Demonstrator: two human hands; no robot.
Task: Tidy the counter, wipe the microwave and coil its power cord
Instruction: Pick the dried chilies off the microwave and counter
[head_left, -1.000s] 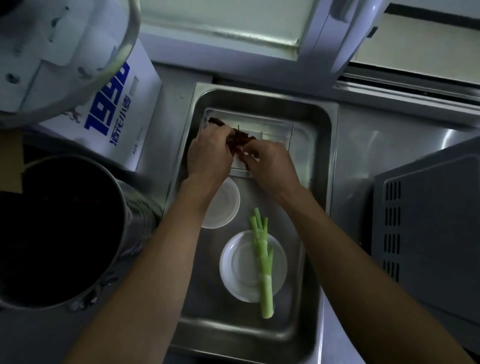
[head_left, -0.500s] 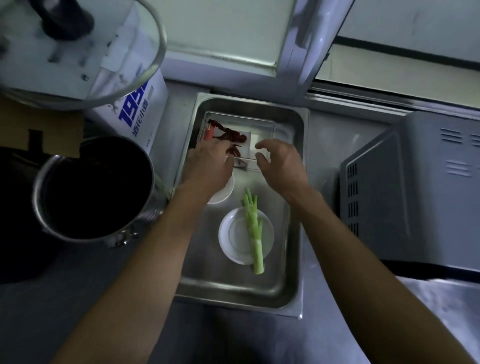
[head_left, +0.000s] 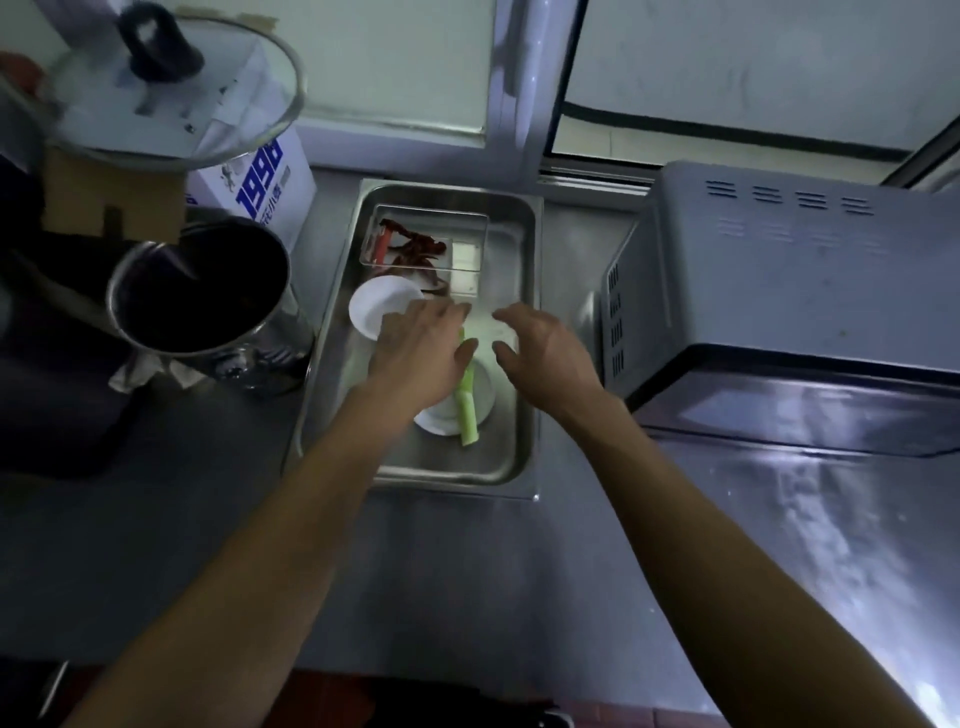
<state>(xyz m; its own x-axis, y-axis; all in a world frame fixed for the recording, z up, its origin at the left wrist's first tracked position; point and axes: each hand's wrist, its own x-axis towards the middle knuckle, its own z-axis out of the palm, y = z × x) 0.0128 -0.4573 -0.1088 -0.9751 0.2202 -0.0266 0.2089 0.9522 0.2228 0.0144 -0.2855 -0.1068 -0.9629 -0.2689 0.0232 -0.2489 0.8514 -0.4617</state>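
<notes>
While both forearms reach over the steel counter (head_left: 156, 545), the containers stand in a row from left to right. At the far left a glass lid (head_left: 171, 88) with a black knob rests tilted on top of other things, partly over a white box (head_left: 260, 192) with blue print. Below it stands a big metal pot (head_left: 200, 299); its inside is too dark to tell if something is in it. Next comes a deep steel tray (head_left: 524, 405) on the counter. At its far end a clear plastic box (head_left: 431, 244) holds dark red dried pieces, maybe chillies, and something pale on its right side. Just in front of this box lies a small white dish (head_left: 376, 306), and I see nothing in it. Nearer to the person a white plate (head_left: 447, 415) carries a green stalk (head_left: 467, 410), which lies across it and passes over the near rim. The left hand (head_left: 421, 353) hovers over the stalk and the plate with fingers loosely bent and slightly spread, gripping nothing. The right hand (head_left: 545, 353) hangs beside it over the tray's right half, with fingers curved and apart and with nothing between them. At the right stands the grey microwave (head_left: 779, 291), just beside the tray, with its vented side wall toward the tray. Its power cord I cannot find in this view.
</notes>
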